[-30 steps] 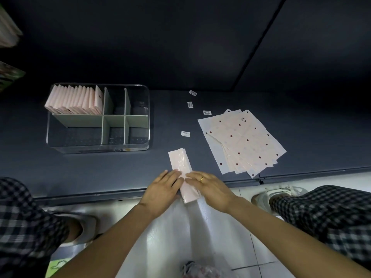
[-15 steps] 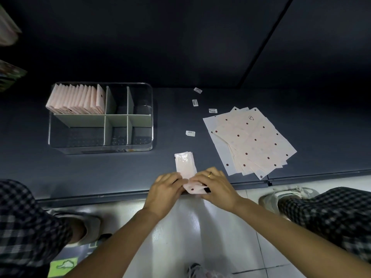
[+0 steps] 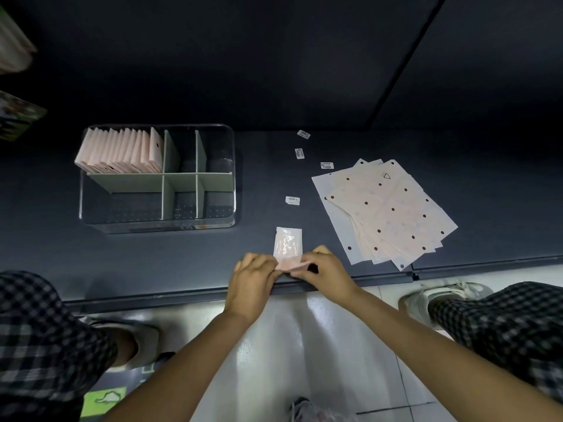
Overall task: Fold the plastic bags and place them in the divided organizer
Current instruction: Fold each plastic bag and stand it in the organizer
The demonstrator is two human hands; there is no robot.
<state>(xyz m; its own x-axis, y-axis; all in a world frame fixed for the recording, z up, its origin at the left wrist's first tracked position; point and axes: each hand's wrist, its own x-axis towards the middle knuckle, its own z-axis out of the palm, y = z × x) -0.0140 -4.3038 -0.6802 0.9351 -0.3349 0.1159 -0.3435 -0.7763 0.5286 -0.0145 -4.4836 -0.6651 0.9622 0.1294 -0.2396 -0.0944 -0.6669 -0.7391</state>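
- Standing at the back-left of the dark platform (image 3: 152,269), the clear divided organizer (image 3: 91,208) holds a row of folded pink bags (image 3: 118,153) upright in its rear-left compartment; the other compartments look unfilled, though glare makes that uncertain.
- Pinching the near end of a narrow folded plastic bag (image 3: 288,243) at the platform's front edge, the left hand (image 3: 253,278) has its fingers curled onto the bag's left side.
- The bag's long axis runs away from the person, toward the back edge, with its far end lying flat on the surface.
- The right hand (image 3: 326,275) grips the same near end from the right, fingers curled, so both hands are equally close to it.
- The likely next fold would carry the near end forward along that axis; the organizer then lies up and to the left, nearer the left hand.
- Four small labels (image 3: 292,200) lie scattered behind the bag.
- A fanned stack of unfolded dotted bags (image 3: 390,208) waits toward the front-right edge.
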